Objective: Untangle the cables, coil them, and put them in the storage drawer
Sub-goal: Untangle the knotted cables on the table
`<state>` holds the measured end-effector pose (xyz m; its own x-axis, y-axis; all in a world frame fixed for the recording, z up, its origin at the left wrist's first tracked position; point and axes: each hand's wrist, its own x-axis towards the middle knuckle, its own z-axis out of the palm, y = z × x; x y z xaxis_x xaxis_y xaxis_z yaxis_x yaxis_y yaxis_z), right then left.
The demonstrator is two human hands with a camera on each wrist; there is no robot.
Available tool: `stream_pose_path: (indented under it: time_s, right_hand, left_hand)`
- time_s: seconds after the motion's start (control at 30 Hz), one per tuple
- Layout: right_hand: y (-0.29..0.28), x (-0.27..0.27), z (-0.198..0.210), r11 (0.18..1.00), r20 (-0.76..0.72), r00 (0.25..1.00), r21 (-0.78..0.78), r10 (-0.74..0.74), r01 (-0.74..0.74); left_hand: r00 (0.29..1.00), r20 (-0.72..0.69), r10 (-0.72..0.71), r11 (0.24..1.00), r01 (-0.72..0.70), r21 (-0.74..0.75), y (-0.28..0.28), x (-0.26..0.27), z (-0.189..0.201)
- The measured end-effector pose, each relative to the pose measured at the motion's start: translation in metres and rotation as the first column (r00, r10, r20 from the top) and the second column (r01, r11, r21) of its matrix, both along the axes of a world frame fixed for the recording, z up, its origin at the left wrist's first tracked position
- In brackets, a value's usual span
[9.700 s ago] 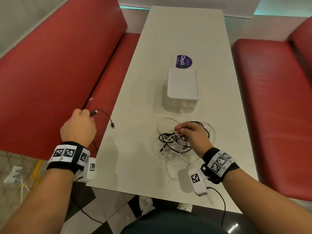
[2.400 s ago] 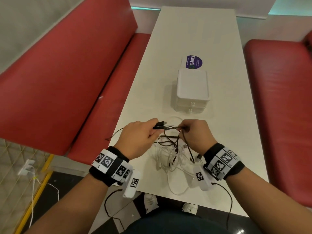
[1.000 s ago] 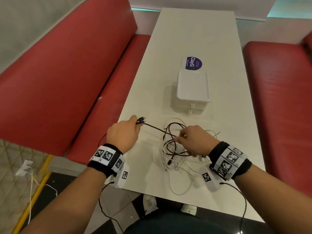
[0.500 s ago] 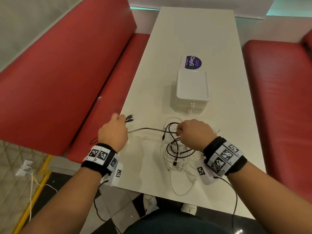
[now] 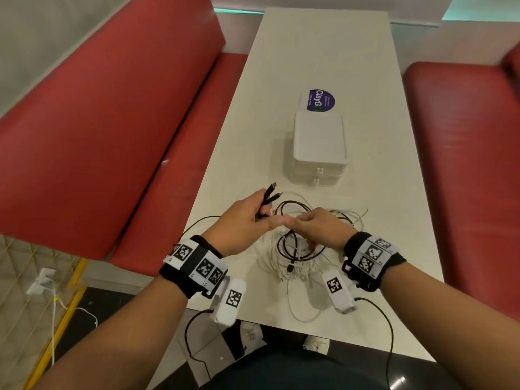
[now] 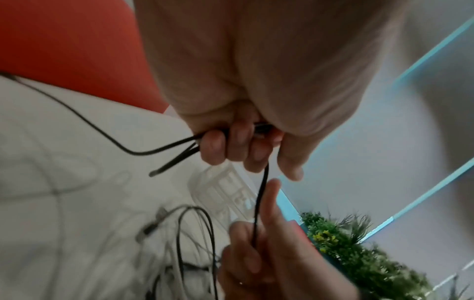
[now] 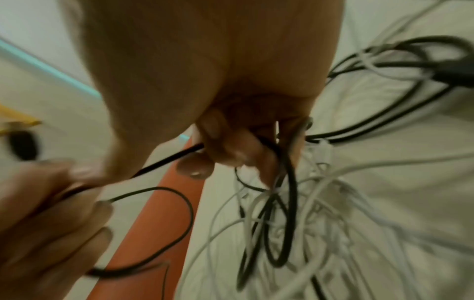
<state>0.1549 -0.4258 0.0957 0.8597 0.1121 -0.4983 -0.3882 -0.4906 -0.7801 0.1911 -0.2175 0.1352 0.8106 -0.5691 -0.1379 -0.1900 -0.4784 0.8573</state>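
A tangle of black and white cables lies on the white table near its front edge. My left hand grips a black cable, and two plug ends stick out past the fingers. A loop of it trails left over the table edge. In the left wrist view the fingers curl round the black cable, which runs down into my right hand. My right hand pinches that cable just above the tangle, touching the left hand. The white storage drawer stands shut behind the tangle.
Red bench seats flank the table on both sides. A round purple sticker lies behind the drawer unit. A green plant shows in the left wrist view. Wrist camera leads hang off the table's front edge.
My left hand came back from the table's left edge to meet the right hand over the tangle. It now holds two plug ends of the black cable together.
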Motion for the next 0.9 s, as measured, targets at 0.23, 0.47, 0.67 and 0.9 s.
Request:
stream_pose_path:
  time_s: [0.23, 0.47, 0.67, 0.9]
  right_hand:
    - [-0.015, 0.004, 0.017, 0.921, 0.189, 0.977, -0.388, 0.103, -0.022]
    - [-0.01, -0.004, 0.04, 0.988, 0.288, 0.954, -0.146, 0.085, -0.045]
    - [-0.018, -0.002, 0.025, 0.635, 0.177, 0.977, -0.77, 0.118, 0.062]
    - [-0.007, -0.009, 0.047, 0.981, 0.194, 0.978, 0.165, 0.072, -0.105]
  left_hand:
    - [0.963, 0.215, 0.162, 0.916, -0.228, 0.33, 0.014, 0.012, -0.029]
    - [0.918, 0.388, 0.087, 0.791, -0.3, 0.534, 0.027, 0.022, -0.048]
    - [0.963, 0.108, 0.247, 0.878, -0.27, 0.396, 0.043, 0.025, -0.045]
    - [0.926, 0.353, 0.134, 0.684, -0.344, 0.643, 0.064, 0.026, -0.047]
